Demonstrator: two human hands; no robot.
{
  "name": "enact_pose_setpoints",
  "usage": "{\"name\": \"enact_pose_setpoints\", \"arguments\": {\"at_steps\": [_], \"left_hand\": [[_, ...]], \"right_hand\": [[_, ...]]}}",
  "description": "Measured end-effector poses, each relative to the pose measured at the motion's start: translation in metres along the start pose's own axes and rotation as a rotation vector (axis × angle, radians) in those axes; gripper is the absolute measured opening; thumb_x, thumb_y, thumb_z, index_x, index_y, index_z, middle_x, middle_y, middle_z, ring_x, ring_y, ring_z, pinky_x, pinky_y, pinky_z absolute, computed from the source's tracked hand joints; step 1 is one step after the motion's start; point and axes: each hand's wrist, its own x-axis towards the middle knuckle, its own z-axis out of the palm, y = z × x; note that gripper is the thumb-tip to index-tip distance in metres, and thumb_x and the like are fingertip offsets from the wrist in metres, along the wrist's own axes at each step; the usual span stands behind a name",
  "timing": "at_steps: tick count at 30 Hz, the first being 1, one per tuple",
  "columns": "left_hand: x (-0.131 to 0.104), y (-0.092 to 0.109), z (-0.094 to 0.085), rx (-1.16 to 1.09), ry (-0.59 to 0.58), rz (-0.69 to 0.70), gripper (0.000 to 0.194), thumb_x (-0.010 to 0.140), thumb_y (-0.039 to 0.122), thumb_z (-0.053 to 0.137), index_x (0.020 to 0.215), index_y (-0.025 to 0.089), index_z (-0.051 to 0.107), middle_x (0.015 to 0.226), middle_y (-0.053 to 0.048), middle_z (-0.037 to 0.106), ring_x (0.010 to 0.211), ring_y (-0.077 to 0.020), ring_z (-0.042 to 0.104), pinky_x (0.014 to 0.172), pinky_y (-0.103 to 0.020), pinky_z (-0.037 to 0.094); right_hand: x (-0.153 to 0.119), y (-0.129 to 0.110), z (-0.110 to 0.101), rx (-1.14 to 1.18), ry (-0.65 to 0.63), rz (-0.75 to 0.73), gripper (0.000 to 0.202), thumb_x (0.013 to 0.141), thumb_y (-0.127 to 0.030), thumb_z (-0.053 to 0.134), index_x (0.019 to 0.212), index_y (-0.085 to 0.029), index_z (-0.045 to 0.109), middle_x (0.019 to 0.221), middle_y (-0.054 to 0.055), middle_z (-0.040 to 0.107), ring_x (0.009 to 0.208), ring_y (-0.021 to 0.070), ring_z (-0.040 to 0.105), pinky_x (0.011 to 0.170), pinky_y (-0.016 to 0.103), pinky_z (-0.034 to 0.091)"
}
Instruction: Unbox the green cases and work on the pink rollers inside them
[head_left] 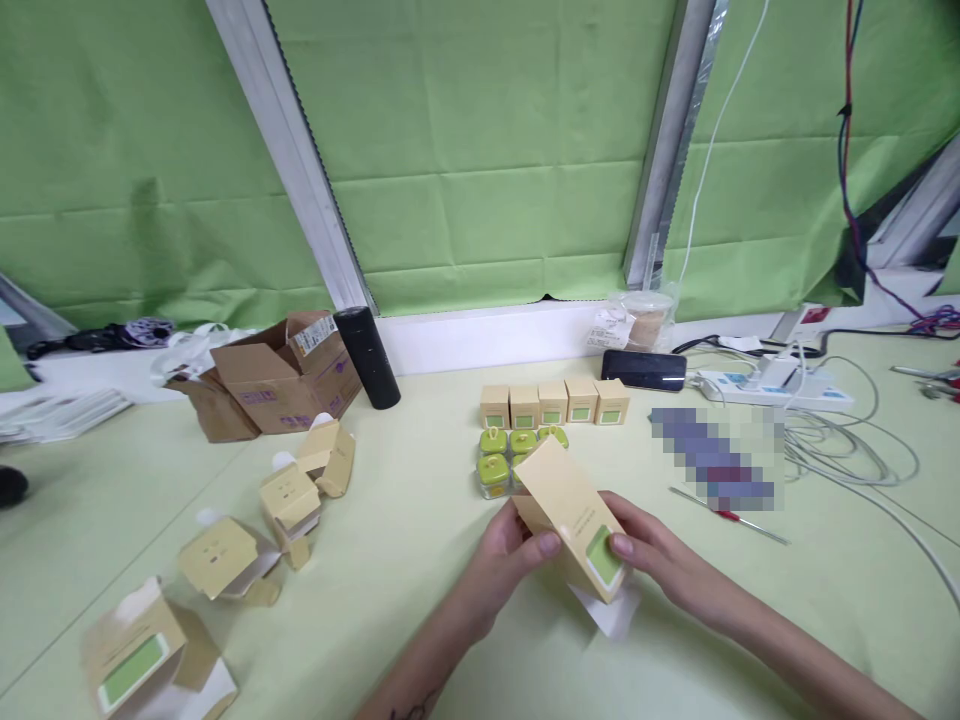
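Note:
Between both hands I hold a beige cardboard box with a green panel on its front, tilted, its flaps unfolded at top and bottom. My left hand grips its left side, thumb on the front. My right hand closes on the right side, its thumb beside the green panel. Just behind the box stand several small clear jars with green lids, some partly hidden by it. Beyond them, a row of small closed beige boxes stands side by side.
Several opened beige boxes lie along the left. A brown carton and a black bottle stand behind them. At right are a screwdriver, a black phone, a power strip and loose cables.

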Motion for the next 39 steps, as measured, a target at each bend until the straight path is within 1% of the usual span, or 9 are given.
{"name": "enact_pose_setpoints", "arguments": {"at_steps": [6,10,13,16,19,21,25,33,39], "left_hand": [[-0.002,0.000,-0.004,-0.011,0.031,0.027,0.048,0.072,0.040,0.069,0.113,0.018,0.056,0.120,-0.009,0.061,0.116,-0.0321,0.049,0.095,-0.043,0.038],[0.001,0.000,-0.008,-0.005,-0.104,0.032,0.044,0.072,0.042,0.068,0.107,0.017,0.059,0.106,-0.009,0.063,0.103,-0.0297,0.055,0.086,-0.041,0.042],[0.003,-0.005,-0.009,-0.034,-0.178,0.021,0.061,0.069,0.046,0.070,0.121,0.021,0.049,0.111,-0.011,0.058,0.098,-0.0270,0.056,0.078,-0.038,0.045],[0.003,-0.009,-0.003,-0.061,-0.075,0.038,0.087,0.063,0.040,0.077,0.133,0.032,0.027,0.121,-0.010,0.052,0.101,-0.0250,0.055,0.081,-0.038,0.046],[0.000,-0.005,0.006,-0.087,0.030,-0.012,0.083,0.071,0.039,0.072,0.135,0.030,0.020,0.122,-0.011,0.053,0.105,-0.0258,0.055,0.083,-0.039,0.046],[-0.001,0.000,0.009,-0.123,0.079,-0.044,0.084,0.077,0.042,0.065,0.139,0.030,0.010,0.123,-0.012,0.055,0.105,-0.0265,0.057,0.082,-0.039,0.047],[-0.001,0.001,0.008,-0.170,0.169,-0.021,0.099,0.080,0.040,0.062,0.138,0.039,-0.018,0.128,-0.008,0.053,0.107,-0.0242,0.058,0.088,-0.041,0.046],[-0.001,-0.006,0.007,-0.061,-0.013,0.035,0.098,0.070,0.024,0.075,0.143,0.038,0.010,0.144,-0.010,0.034,0.114,-0.0270,0.052,0.094,-0.042,0.043],[0.000,0.001,0.003,-0.085,0.045,0.056,0.086,0.075,0.026,0.069,0.141,0.035,0.015,0.135,-0.009,0.046,0.117,-0.0270,0.050,0.097,-0.042,0.041]], "right_hand": [[-0.003,0.002,0.003,-0.064,0.062,-0.066,0.041,0.085,-0.046,0.055,0.120,-0.025,0.047,0.119,0.009,0.057,0.107,0.0254,0.055,0.088,0.038,0.044],[-0.005,-0.002,0.000,-0.119,0.108,-0.091,0.037,0.083,-0.047,0.058,0.112,-0.026,0.051,0.114,0.008,0.058,0.102,0.0245,0.057,0.084,0.035,0.045],[-0.004,-0.002,0.001,-0.042,0.191,-0.094,0.037,0.081,-0.050,0.059,0.109,-0.027,0.050,0.108,0.006,0.059,0.097,0.0235,0.058,0.077,0.033,0.049],[-0.002,0.004,0.005,0.033,0.222,-0.077,0.037,0.081,-0.051,0.059,0.106,-0.028,0.044,0.097,0.004,0.059,0.089,0.0215,0.059,0.067,0.030,0.050],[-0.004,0.010,0.004,0.041,0.090,-0.070,0.046,0.082,-0.056,0.054,0.114,-0.027,0.041,0.089,0.004,0.059,0.084,0.0225,0.061,0.066,0.033,0.050],[-0.006,0.010,0.002,0.015,0.043,-0.079,0.051,0.083,-0.057,0.051,0.122,-0.026,0.038,0.098,0.007,0.059,0.088,0.0238,0.061,0.067,0.034,0.051],[-0.006,0.008,0.002,-0.135,0.155,-0.119,0.035,0.087,-0.042,0.055,0.117,-0.029,0.045,0.121,0.008,0.047,0.096,0.0206,0.057,0.072,0.032,0.052],[-0.003,0.014,0.003,-0.227,0.238,-0.143,0.022,0.089,-0.038,0.053,0.108,-0.028,0.047,0.109,0.005,0.048,0.084,0.0157,0.057,0.071,0.031,0.053],[-0.008,0.014,-0.001,-0.327,0.069,-0.390,0.053,0.078,-0.043,0.067,0.123,-0.036,0.039,0.132,0.008,0.037,0.117,0.0286,0.046,0.089,0.042,0.048]]}}
